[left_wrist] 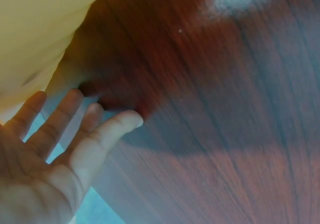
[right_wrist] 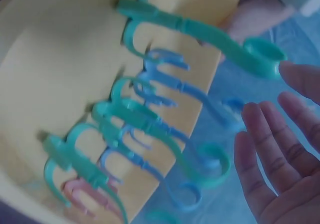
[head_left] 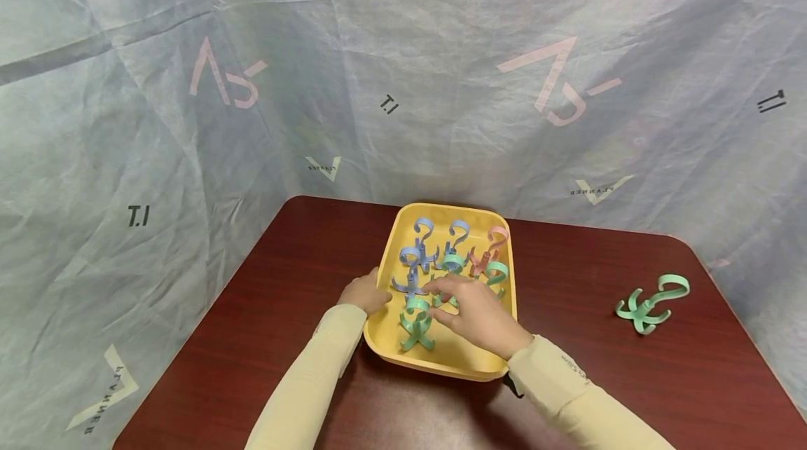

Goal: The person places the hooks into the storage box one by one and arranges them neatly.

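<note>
A yellow tray (head_left: 457, 353) sits on the dark wooden table (head_left: 284, 282) and holds several upright plastic hooks: blue (head_left: 412, 275), green (head_left: 416, 327) and pink (head_left: 490, 250). My left hand (head_left: 377, 290) rests against the tray's left rim; in the left wrist view its fingers (left_wrist: 85, 129) are straight beside the tray (left_wrist: 40, 29). My right hand (head_left: 441, 301) hovers over the tray's front with straight fingers. In the right wrist view one fingertip (right_wrist: 300, 77) is at the ring end of a green hook (right_wrist: 200, 29). Neither hand holds anything.
One more green hook (head_left: 649, 303) lies alone on the table at the right, near its edge. A pale printed sheet (head_left: 403, 85) hangs close behind and around the table. Bare wood (left_wrist: 225, 109) extends left of the tray.
</note>
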{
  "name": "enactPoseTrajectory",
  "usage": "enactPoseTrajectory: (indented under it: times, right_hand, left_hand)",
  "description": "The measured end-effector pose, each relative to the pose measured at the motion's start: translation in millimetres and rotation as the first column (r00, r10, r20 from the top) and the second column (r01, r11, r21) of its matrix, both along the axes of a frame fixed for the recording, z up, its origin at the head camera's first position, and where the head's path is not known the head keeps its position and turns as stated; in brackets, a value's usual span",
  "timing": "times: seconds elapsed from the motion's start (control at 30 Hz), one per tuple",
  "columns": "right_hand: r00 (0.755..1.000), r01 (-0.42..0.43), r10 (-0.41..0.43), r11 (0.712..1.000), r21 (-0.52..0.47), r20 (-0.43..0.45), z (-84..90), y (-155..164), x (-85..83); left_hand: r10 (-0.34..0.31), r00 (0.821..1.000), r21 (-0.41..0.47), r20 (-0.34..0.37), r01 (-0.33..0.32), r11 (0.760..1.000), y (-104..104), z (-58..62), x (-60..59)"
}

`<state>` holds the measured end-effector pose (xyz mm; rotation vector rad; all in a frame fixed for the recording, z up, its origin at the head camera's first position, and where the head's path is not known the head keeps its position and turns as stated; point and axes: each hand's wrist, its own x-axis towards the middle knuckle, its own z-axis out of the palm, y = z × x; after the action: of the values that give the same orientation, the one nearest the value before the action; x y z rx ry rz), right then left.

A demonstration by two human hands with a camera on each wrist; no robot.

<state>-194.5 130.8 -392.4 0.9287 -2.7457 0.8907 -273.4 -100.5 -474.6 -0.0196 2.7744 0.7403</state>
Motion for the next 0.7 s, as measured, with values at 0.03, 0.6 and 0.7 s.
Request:
enactPoseTrajectory:
  times: [0.03,0.6,0.7]
  right_hand:
    - [1.000,0.016,-0.016,1.000,-0.003,-0.001,1.8,3.8,-0.1]
    - [0.915,0.316,-0.343,0.936,-0.152,-0.214,8.8,105.7,-13.9]
    - [0.883,0.393,-0.418,0.907,-0.151,-0.214,11.9,129.5,-12.9]
  left_hand:
    - [0.002,1.000,0.002,0.001,-0.002,1.000,0.2,0.1,0.0]
    - [-0.003,1.000,0.030,-0.005,0.004,1.000,-0.3,-0.5,1.9]
    - [-0.007,1.000,0.023,-0.006,0.007,1.000,0.5,1.3,2.4]
